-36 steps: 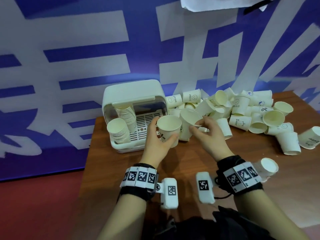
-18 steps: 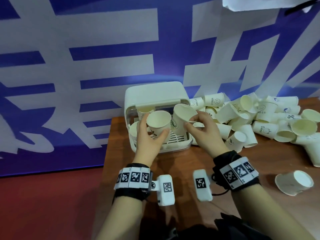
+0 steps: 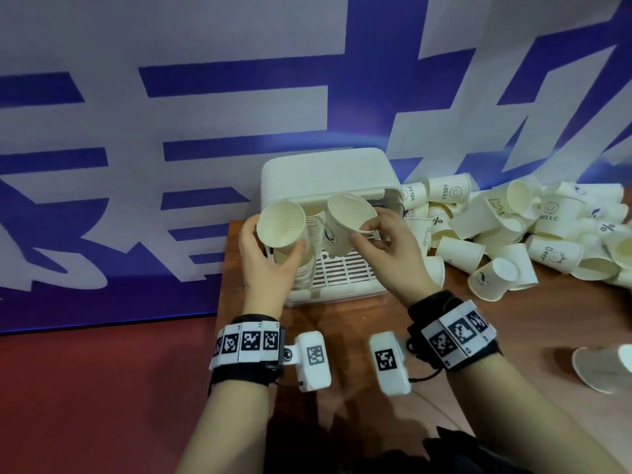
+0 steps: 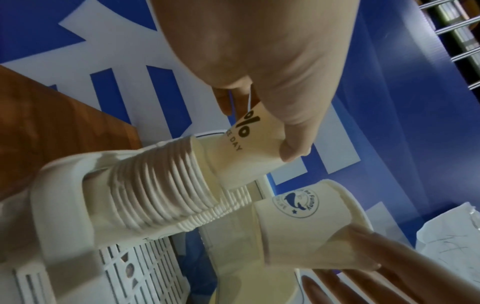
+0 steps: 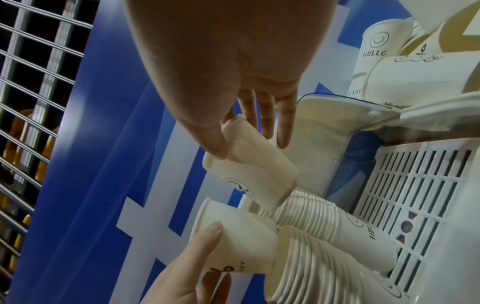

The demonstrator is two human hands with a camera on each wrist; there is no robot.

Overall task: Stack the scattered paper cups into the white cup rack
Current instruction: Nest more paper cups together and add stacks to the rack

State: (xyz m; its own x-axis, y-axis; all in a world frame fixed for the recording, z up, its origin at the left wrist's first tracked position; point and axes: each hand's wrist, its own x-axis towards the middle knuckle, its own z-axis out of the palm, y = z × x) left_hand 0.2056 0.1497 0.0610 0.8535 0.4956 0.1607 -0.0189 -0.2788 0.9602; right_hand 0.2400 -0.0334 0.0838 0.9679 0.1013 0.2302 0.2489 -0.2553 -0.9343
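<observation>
The left hand (image 3: 265, 265) is gripping a paper cup marked "%" (image 4: 241, 152), its fingers (image 4: 293, 152) curling round the cup's wall, and is seating the cup's base in the mouth of the front stack of nested cups (image 4: 161, 185) lying in the white cup rack (image 3: 328, 176). The right hand (image 3: 390, 248) is pinching a whale-logo cup (image 3: 345, 224) by its rim between thumb and fingers, holding it tilted just above the second stack (image 5: 324, 218) behind. The rack is sitting at the table's (image 3: 342, 336) far left corner, and the pile of scattered cups (image 3: 519, 230) is lying to its right.
</observation>
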